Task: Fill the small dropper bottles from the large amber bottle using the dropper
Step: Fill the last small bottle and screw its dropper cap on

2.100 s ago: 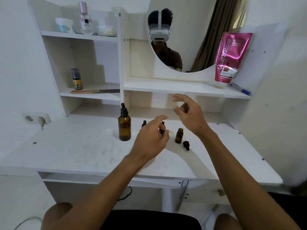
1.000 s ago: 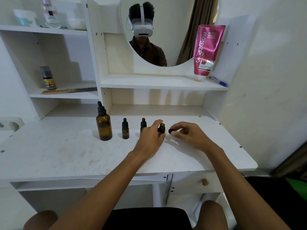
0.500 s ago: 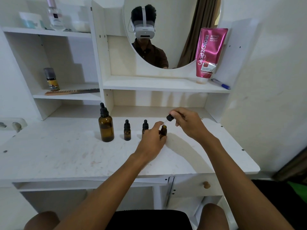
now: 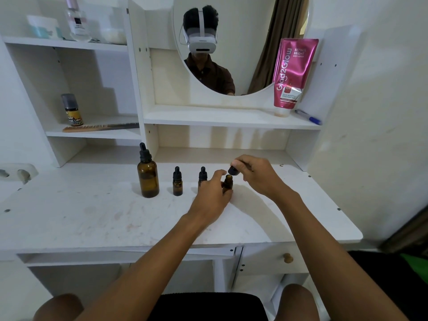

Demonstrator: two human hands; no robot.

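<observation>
One open small bottle [image 4: 228, 181] stands gripped in left hand [image 4: 212, 195]

One view only: head-worn wide-angle camera, sitting close at the table's [image 4: 97, 218] front edge, looking forward and down across it toward the back edge. Mirror [image 4: 245, 42] above is reflecting the headset straight back.
</observation>
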